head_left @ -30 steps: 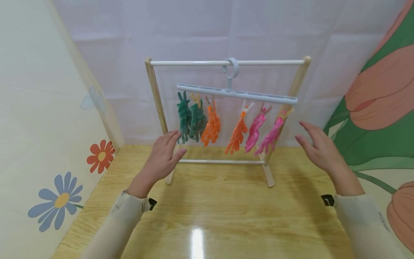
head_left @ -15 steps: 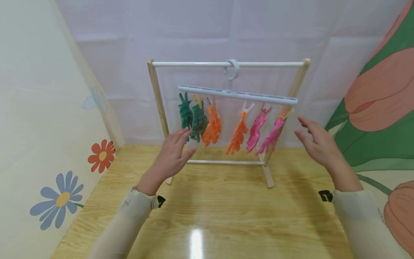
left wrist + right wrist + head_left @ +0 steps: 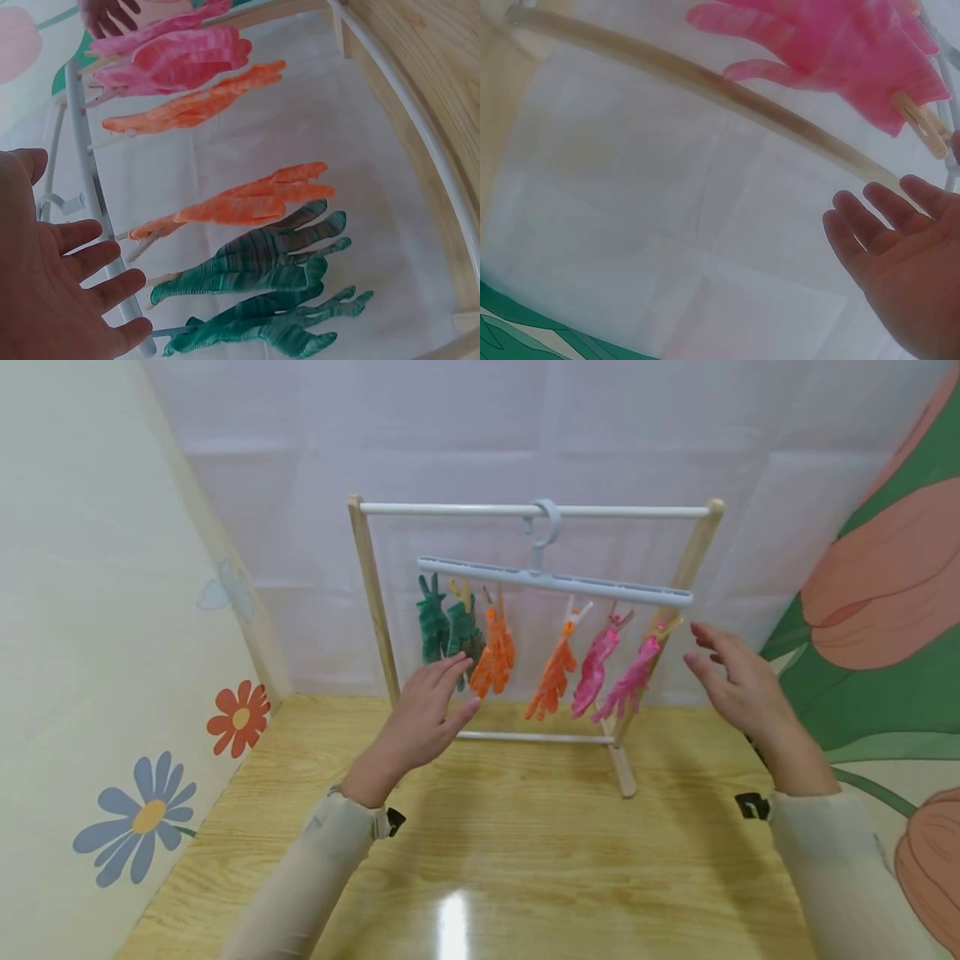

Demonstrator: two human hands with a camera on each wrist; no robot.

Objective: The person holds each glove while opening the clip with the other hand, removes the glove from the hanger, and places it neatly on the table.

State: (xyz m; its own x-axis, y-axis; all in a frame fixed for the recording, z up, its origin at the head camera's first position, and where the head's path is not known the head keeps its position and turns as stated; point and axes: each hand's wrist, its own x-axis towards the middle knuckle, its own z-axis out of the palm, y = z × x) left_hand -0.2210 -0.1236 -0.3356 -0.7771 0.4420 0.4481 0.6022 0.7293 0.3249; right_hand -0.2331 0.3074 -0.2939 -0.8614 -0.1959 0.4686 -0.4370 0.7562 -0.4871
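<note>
A pale blue hanger [image 3: 555, 581] hooks over the rack's white top bar [image 3: 450, 510], its right end tilted lower. Clothespins on it hold small gloves: a green pair [image 3: 262, 255] at the left, an orange pair [image 3: 551, 681] in the middle, a pink pair [image 3: 630, 681] at the right. In the head view my left hand [image 3: 427, 714], fingers extended, overlaps the lower part of the green gloves. My right hand [image 3: 738, 681] hovers just right of the end pink glove, fingers loosely bent. A wooden clothespin [image 3: 922, 124] grips that glove's cuff. Both hands hold nothing.
The rack's wooden posts [image 3: 375, 597] and lower white bar [image 3: 536, 738] frame the gloves. It stands on a wood-grain table [image 3: 570, 860] before a white cloth backdrop [image 3: 450, 427]. Flower-printed panels [image 3: 892, 577] rise at both sides.
My left hand has moved right and slightly up, from beside the left post to in front of the green gloves. My right hand has risen slightly. The gloves hang much as before.
</note>
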